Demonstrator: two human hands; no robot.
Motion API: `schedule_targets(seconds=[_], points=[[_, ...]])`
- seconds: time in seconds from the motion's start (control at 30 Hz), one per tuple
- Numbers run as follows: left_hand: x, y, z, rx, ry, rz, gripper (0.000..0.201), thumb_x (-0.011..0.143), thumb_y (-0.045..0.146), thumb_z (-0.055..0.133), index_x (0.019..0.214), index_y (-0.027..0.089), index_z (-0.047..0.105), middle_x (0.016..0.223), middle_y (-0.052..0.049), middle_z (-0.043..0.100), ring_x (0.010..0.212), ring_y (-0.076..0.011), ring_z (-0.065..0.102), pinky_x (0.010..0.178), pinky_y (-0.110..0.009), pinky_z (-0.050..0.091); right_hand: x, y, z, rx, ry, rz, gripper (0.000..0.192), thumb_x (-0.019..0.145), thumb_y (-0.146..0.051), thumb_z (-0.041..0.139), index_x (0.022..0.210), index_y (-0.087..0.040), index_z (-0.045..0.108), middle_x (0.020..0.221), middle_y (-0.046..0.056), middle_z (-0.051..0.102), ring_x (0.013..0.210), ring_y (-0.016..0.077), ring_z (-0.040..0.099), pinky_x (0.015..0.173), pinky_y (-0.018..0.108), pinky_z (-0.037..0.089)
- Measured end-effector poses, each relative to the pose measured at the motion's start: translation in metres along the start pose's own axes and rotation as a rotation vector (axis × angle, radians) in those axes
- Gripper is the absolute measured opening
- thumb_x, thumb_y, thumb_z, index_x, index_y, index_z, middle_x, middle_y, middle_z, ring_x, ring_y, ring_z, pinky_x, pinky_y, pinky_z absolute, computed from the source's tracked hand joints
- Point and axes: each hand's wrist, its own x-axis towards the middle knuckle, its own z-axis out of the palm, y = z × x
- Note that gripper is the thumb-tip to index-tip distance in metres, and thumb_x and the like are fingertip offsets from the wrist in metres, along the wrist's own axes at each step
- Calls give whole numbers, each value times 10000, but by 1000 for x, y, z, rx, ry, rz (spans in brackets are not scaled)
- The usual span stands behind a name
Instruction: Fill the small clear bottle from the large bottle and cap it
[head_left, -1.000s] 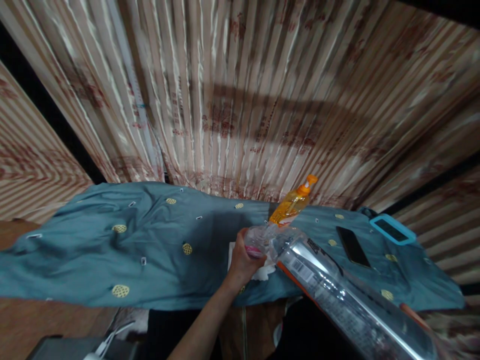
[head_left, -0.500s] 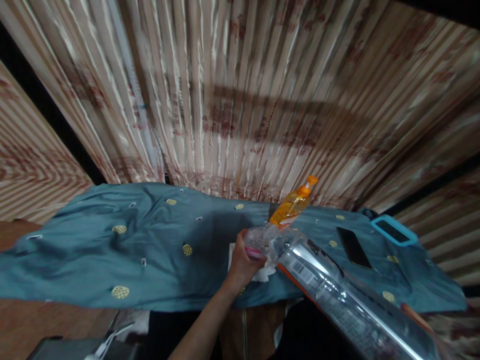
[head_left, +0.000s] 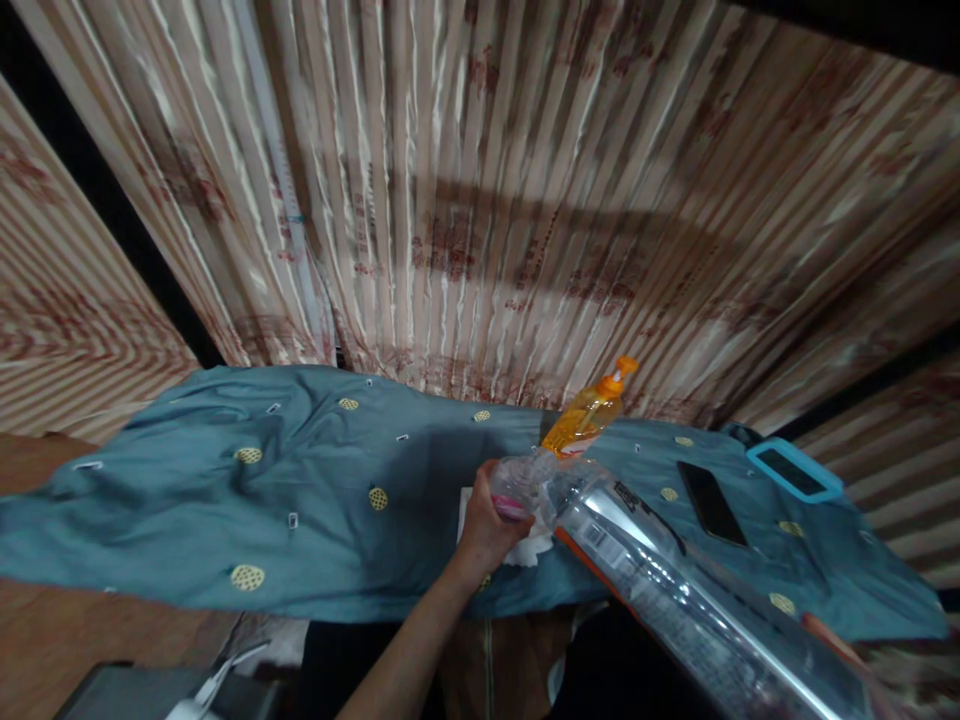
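My left hand (head_left: 486, 530) is wrapped round a small clear plastic bottle (head_left: 511, 484) with a pink band near its lower part. A large clear plastic bottle (head_left: 667, 590), with a printed label and barcode, lies tilted across the front right, its neck toward the small bottle. The two necks meet or overlap; the exact contact cannot be made out. At the large bottle's lower end, my right hand (head_left: 832, 640) grips it, mostly hidden behind the bottle. White tissue (head_left: 531, 548) lies beneath my left hand. Just behind stands a pump bottle (head_left: 583, 420) of orange-yellow liquid.
A teal cloth with pineapple prints (head_left: 315, 540) covers the surface. On the right lie a black phone (head_left: 711, 502) and a blue-framed device (head_left: 795, 470). Pleated curtains (head_left: 450, 200) hang close behind. A grey box (head_left: 112, 692) with a white cable sits at lower left.
The view has shifted very slightly. Both hands keep the two bottles in nearly the same position, neck to neck.
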Motion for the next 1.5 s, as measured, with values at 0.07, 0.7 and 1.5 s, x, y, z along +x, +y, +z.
schedule_targets(seconds=[0.07,0.7,1.5], points=[[0,-2,0,6,10,1,837,562,172,861,1293,197,452,1251,-115,675,1190,-302,667,1048,-466,527,17,-9,-4,-9,-10,6,611,716,-598,790,1276,-374,692,1110,14,761,1200,438,668,752,579,636],[0,0,0,-6,12,-13,813,553,141,854,1267,205,471,1251,-99,671,1177,-294,669,1054,-473,525,7,-20,29,112,-12,-34,474,816,-724,617,957,-294,761,751,47,751,1121,422,705,838,576,611],[1,2,-1,2,-10,-37,800,562,136,821,1276,210,466,1208,-84,690,1119,-278,696,1000,-441,554,-16,-15,32,29,151,-108,740,648,-773,754,1245,-339,689,1084,33,750,1198,436,653,853,558,603]])
